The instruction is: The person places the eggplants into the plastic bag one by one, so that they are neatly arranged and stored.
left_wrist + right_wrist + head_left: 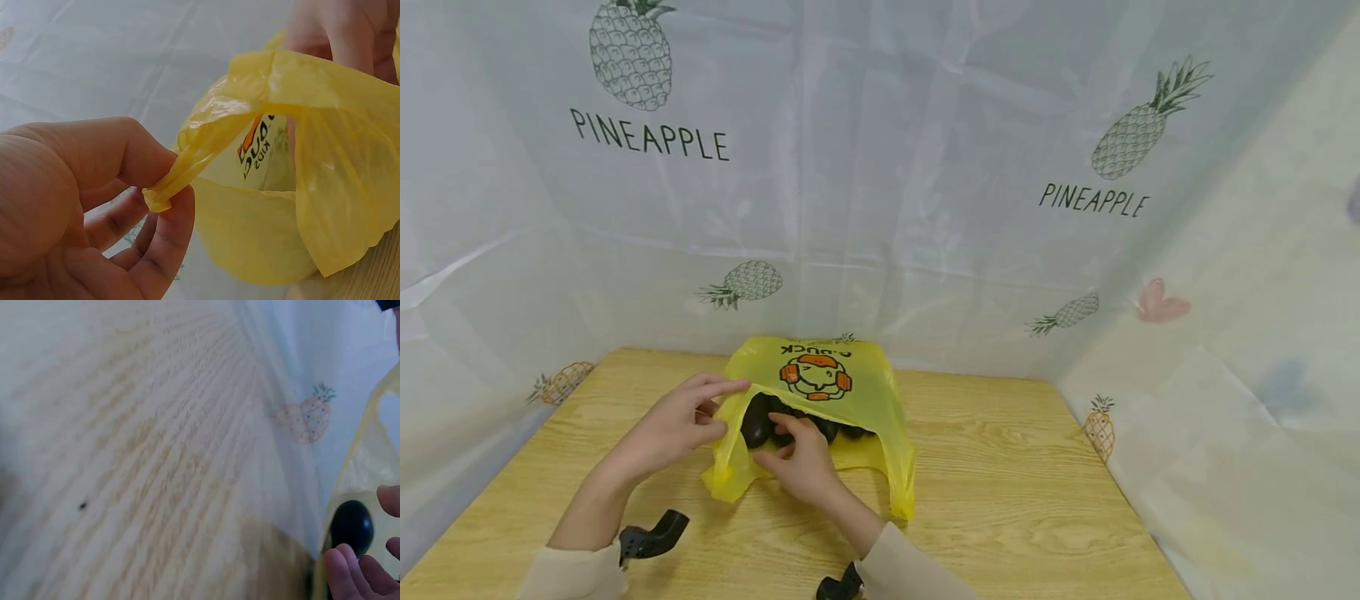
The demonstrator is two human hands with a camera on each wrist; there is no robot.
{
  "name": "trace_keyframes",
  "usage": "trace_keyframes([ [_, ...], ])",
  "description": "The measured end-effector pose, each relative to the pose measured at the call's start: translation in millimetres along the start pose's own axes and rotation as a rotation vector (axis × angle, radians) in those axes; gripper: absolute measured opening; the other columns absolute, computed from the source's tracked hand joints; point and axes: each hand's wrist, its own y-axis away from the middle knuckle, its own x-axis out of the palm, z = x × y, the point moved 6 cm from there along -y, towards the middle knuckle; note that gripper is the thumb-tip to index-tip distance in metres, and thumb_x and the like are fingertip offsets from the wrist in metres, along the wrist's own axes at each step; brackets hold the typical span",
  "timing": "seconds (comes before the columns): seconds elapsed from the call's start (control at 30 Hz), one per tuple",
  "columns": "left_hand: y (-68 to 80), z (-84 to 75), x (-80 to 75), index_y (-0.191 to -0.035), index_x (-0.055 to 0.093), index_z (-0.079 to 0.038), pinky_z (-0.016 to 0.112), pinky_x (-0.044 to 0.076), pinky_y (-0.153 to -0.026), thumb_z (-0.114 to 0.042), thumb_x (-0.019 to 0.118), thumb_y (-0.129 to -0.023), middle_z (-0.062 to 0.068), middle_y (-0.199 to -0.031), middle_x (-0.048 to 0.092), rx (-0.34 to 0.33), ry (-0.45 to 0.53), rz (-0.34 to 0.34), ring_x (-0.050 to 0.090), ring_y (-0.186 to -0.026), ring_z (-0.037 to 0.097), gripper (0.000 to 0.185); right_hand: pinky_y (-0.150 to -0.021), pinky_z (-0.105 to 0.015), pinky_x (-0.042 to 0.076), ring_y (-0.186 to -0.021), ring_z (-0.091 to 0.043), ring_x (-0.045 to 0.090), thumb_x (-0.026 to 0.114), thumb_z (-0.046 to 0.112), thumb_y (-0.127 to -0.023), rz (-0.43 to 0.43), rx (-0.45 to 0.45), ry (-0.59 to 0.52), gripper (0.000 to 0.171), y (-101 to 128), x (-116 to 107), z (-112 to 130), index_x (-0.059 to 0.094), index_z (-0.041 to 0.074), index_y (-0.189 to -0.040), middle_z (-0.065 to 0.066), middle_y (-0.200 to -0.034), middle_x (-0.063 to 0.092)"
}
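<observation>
A yellow plastic bag (857, 408) with a cartoon duck print lies on the table, its mouth turned toward me. My left hand (673, 425) is at the bag's left side; in the left wrist view, its thumb and fingers pinch the gathered yellow edge (164, 187). Several dark, glossy, rounded things (756, 423) sit inside the mouth. My right hand (805, 462) reaches into the opening, thumb and fingers apart, fingertips right by these dark things. One egg-shaped black thing (352, 526) shows beside the right fingers (340, 572) in the right wrist view.
The bag lies on a wood-grain table (1000, 492). A pale sheet (880, 167) with pineapple prints hangs behind it and along the sides. Black wrist mounts (653, 535) are on both forearms, low over the table.
</observation>
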Motion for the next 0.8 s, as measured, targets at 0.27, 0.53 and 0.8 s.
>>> trace_keyframes([
  [0.27, -2.2, 2.8, 2.5, -0.151, 0.06, -0.007, 0.027, 0.052, -0.075, 0.008, 0.069, -0.091, 0.013, -0.14, 0.056, 0.001, -0.016, 0.019, 0.057, -0.098, 0.023, 0.063, -0.08, -0.02, 0.058, -0.1, -0.014, 0.072, 0.079, 0.024, -0.098, 0.106, -0.02, -0.052, 0.048, 26, -32, 16, 0.067, 0.014, -0.143, -0.014, -0.138, 0.063],
  [0.53, -1.7, 10.0, 5.4, -0.151, 0.06, -0.004, 0.027, 0.052, -0.076, 0.008, 0.069, -0.09, 0.016, -0.141, 0.056, 0.01, -0.041, 0.038, 0.056, -0.093, 0.022, 0.062, -0.085, -0.027, 0.061, -0.11, -0.023, 0.071, 0.078, 0.019, -0.099, 0.119, -0.046, -0.058, 0.051, 53, -104, 19, 0.062, 0.017, -0.148, -0.009, -0.141, 0.062],
  [0.8, 4.2, 20.4, 5.7, -0.156, 0.053, -0.006, 0.028, 0.052, -0.073, 0.003, 0.072, -0.093, 0.018, -0.138, 0.057, 0.009, -0.035, 0.09, 0.057, -0.092, 0.02, 0.067, -0.09, -0.028, 0.06, -0.116, -0.027, 0.069, 0.078, 0.021, -0.1, -0.017, -0.026, 0.066, 0.052, 77, -196, 4, 0.06, 0.022, -0.149, -0.011, -0.144, 0.059],
])
